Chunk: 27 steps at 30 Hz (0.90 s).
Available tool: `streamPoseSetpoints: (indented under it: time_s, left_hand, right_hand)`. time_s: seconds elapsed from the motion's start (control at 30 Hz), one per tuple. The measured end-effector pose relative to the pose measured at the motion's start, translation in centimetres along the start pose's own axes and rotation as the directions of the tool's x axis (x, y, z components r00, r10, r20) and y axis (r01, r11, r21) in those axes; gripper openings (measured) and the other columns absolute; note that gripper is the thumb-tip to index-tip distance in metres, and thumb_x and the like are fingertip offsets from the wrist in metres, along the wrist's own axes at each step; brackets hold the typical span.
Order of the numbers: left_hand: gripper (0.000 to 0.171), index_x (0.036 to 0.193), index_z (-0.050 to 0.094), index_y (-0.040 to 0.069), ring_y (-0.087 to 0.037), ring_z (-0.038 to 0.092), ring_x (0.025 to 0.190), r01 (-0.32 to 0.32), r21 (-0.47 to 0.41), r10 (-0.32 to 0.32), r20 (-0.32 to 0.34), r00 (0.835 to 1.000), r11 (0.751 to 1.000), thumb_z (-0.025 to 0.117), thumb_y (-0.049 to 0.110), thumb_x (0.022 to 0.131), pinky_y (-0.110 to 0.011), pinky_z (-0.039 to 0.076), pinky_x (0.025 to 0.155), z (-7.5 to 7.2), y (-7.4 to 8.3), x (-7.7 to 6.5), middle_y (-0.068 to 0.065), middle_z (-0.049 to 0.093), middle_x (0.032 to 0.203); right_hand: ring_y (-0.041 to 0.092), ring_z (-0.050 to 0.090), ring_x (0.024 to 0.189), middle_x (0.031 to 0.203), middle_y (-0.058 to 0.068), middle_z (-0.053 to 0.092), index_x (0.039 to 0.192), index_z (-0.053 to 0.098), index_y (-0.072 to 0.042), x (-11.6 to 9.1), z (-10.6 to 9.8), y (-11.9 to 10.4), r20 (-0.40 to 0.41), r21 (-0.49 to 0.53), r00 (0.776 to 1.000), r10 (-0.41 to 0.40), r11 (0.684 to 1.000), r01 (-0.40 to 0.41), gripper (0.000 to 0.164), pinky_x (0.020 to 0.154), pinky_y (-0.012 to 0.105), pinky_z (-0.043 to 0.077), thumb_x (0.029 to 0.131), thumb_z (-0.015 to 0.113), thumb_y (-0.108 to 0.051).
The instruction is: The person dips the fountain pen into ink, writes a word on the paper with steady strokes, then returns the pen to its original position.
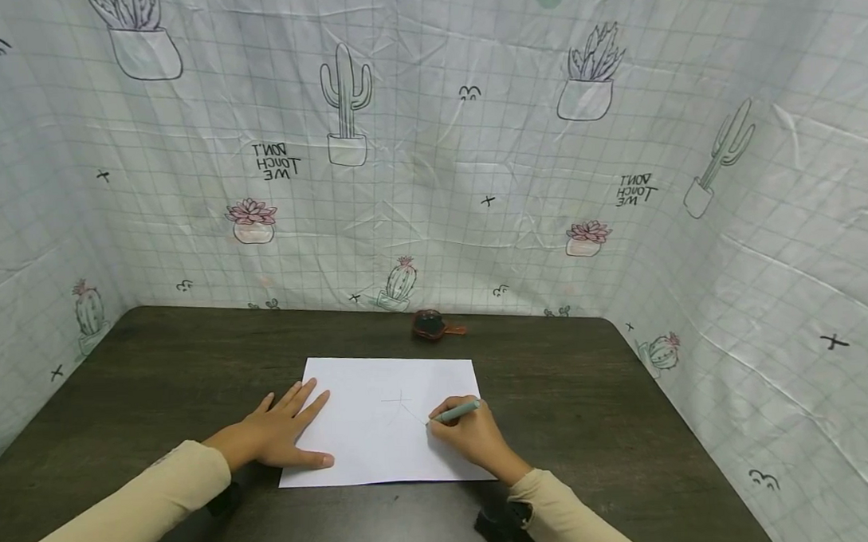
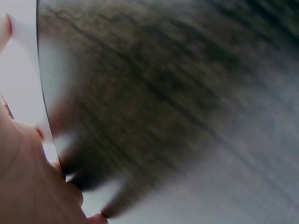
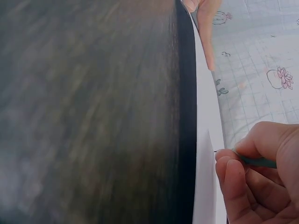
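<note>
A white sheet of paper [image 1: 369, 457] lies on the dark table, with a few thin lines drawn near its middle: a small cross and slanting strokes below it. The left hand [image 1: 285, 432] rests on the sheet's left side, fingers spread and straight. In the left wrist view that hand [image 2: 28, 172] shows at the lower left beside the paper's edge. Over the right part of the sheet, the right hand [image 1: 476, 437] pinches a grey-green pen [image 1: 456, 411], its tip at the end of a slanting line. The right wrist view shows the pen [image 3: 257, 161] between thumb and fingers.
Behind the paper, near the table's back edge, lies a small dark round object with an orange-brown rim and handle [image 1: 429, 325]. The wooden table [image 1: 582, 409] is bordered at the back and sides by a cactus-print cloth [image 1: 430, 159].
</note>
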State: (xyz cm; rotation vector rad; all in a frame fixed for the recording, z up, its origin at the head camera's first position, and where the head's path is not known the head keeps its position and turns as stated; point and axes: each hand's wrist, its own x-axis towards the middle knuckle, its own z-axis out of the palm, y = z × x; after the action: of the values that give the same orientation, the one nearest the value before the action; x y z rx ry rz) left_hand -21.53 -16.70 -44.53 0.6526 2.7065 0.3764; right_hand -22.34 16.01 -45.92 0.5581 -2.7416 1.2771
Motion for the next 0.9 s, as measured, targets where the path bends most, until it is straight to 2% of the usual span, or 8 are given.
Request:
streamPoseSetpoints:
  time_s: [0.67,0.9]
  left_hand:
    - [0.106,0.155,0.017,0.013,-0.040,0.005,0.146,0.006,-0.014,-0.006,0.005,1.000,1.000,0.053,0.077,0.078,-0.070,0.005,0.107,0.15,-0.33,0.27,-0.016,0.003,0.161]
    - [0.106,0.155,0.016,0.013,-0.040,0.005,0.146,0.006,-0.019,-0.006,0.011,1.000,1.000,0.054,0.076,0.078,-0.070,0.005,0.107,0.14,-0.32,0.25,-0.017,0.003,0.160]
  right_hand:
    - [0.003,0.047,0.055,0.065,-0.006,0.064,0.077,0.075,-0.010,-0.18,-0.39,0.22,0.010,-0.024,1.000,-0.008,1.000,0.008,0.010,0.051,0.019,0.041,0.081,0.068,-0.003]
    - [0.004,0.049,0.056,0.065,-0.006,0.063,0.078,0.074,-0.007,-0.06,-0.26,0.53,0.001,0.011,1.000,0.002,1.000,-0.002,0.003,0.052,0.020,0.042,0.079,0.071,-0.006]
